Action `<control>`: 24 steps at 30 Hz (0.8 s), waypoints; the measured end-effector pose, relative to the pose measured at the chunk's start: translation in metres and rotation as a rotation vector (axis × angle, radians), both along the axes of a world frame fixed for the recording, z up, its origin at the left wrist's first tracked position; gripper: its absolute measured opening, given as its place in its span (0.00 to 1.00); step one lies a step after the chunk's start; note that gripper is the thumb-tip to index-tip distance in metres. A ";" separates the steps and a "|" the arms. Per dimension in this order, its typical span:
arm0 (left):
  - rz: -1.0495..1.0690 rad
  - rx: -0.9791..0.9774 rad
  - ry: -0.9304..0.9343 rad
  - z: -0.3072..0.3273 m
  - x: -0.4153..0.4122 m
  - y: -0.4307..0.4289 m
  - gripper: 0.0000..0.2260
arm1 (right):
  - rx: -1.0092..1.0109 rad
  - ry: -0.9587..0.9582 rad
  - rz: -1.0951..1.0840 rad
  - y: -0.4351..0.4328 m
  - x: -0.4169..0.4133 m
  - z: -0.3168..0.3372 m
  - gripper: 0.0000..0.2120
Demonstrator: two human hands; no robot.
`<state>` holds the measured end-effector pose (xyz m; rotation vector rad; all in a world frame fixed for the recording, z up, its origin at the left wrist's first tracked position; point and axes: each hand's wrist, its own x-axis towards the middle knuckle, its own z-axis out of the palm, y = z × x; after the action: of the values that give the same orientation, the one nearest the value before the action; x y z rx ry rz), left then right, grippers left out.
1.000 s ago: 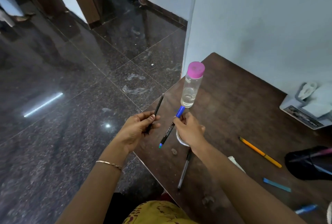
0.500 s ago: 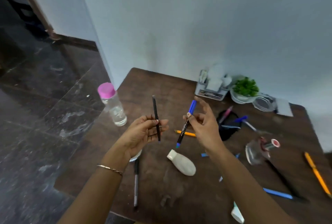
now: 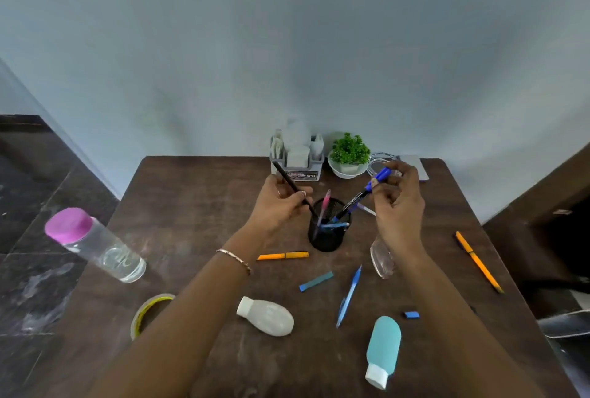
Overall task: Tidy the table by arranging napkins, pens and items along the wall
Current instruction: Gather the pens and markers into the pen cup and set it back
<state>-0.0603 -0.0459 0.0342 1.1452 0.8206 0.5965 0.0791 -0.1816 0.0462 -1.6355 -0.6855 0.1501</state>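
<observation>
Pinching a black pen (image 3: 291, 186) in the left hand (image 3: 278, 208) and a blue marker (image 3: 359, 196) in the right hand (image 3: 399, 206), both slanted into the cup (image 3: 326, 239) at frame centre.

Reading as a small desk corner in a home or a modest office; cannot tell which. A dark wooden table (image 3: 198, 206) is standing pushed against a plain pale wall (image 3: 287, 46), and polished dark stone floor (image 3: 28, 206) is running off to the left. A napkin holder (image 3: 295, 171) and a little potted plant (image 3: 349, 148) are sitting at the wall edge. A mesh pen cup (image 3: 329, 238) is standing mid-table, with loose pens (image 3: 282, 256) lying around it.
</observation>
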 end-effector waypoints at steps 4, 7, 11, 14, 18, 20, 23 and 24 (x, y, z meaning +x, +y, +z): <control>-0.089 0.110 0.118 -0.016 0.028 0.007 0.13 | -0.091 -0.074 0.019 0.006 0.012 -0.013 0.15; -0.145 0.178 0.202 -0.031 0.042 0.012 0.10 | -0.139 -0.098 0.047 0.009 0.016 -0.026 0.14; -0.204 0.342 0.346 -0.049 0.050 0.018 0.05 | -0.174 -0.159 0.050 0.015 0.017 -0.038 0.13; -0.264 0.438 0.422 -0.056 0.050 0.022 0.06 | -0.238 -0.251 0.044 0.017 0.018 -0.042 0.11; -0.273 0.460 0.447 -0.049 0.053 0.021 0.05 | -0.310 -0.321 0.053 0.022 0.021 -0.046 0.11; -0.262 0.487 0.460 -0.048 0.052 0.023 0.07 | -0.352 -0.358 0.069 0.026 0.022 -0.047 0.11; -0.249 0.523 0.461 -0.047 0.048 0.026 0.12 | -0.411 -0.428 0.109 0.029 0.023 -0.051 0.11; -0.249 0.526 0.458 -0.046 0.046 0.026 0.12 | -0.435 -0.455 0.119 0.030 0.022 -0.053 0.11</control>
<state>-0.0141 -0.0198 -0.0121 1.8821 0.9123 0.3487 0.1012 -0.1520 -0.0068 -2.0724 -1.1593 0.0087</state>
